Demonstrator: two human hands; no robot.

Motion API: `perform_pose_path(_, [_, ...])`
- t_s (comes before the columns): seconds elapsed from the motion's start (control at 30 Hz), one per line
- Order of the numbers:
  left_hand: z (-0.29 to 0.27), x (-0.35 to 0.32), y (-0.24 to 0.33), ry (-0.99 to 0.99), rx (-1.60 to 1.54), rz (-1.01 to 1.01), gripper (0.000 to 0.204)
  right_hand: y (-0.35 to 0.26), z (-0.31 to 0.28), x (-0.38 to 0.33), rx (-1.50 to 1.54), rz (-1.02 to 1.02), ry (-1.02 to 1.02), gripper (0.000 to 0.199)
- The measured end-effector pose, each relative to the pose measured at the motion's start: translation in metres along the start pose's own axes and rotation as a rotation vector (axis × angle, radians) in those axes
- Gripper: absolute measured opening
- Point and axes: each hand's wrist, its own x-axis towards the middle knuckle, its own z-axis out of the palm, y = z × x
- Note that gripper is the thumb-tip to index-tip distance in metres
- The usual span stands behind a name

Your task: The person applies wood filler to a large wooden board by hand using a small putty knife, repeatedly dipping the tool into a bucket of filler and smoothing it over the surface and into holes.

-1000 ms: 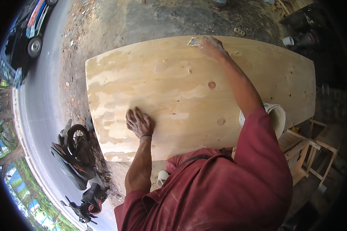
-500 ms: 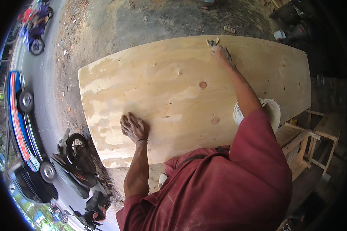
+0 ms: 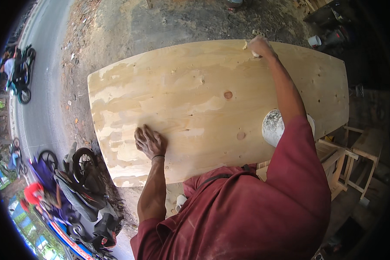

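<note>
A large pale plywood board (image 3: 160, 99), with knots and lighter smeared patches of filler, lies flat in front of me. My left hand (image 3: 149, 142) rests on its left part, fingers a little bent and holding nothing. At the board's far edge, my right hand (image 3: 260, 46) is closed round a putty knife, mostly hidden by the fingers now. Cream-coloured putty (image 3: 245, 45) shows at its left side. A white bucket (image 3: 273, 130) with dried smears stands on the board beneath my right forearm, which partly hides it.
Parked motorbikes (image 3: 84, 182) stand close to the board's left end. Beyond them runs a road (image 3: 50, 86) with passing traffic. Wooden frames (image 3: 355, 162) stand at the right. A small white pail (image 3: 314, 41) sits beyond the far right corner.
My right hand has moved right along the far edge with the putty knife, whose blade no longer shows plainly. My left hand has barely moved. Vehicles on the road have shifted.
</note>
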Motion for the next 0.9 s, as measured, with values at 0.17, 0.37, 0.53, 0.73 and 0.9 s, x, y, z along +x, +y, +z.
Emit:
perform_pose_path(0.17, [0.006,-0.003,-0.006,0.047,0.029,0.015,0.057,0.008,0.034,0.002,-0.103,-0.068,0.090,0.027])
perform_pose_path(0.37, [0.003,0.002,0.001,-0.011,0.004,0.003,0.056,0.012,0.000,0.024,0.333,0.081,0.086,0.024])
perform_pose_path(0.53, [0.005,-0.001,-0.004,0.017,-0.003,0.004,0.057,-0.034,0.029,-0.001,-0.217,-0.278,-0.209,0.020])
perform_pose_path(0.73, [0.002,0.002,-0.001,0.006,0.000,0.002,0.056,-0.005,-0.014,-0.005,-0.009,-0.091,0.028,0.026])
perform_pose_path(0.9, [0.003,0.000,-0.004,0.006,0.041,-0.018,0.056,0.019,0.048,-0.010,-0.200,-0.362,0.220,0.031])
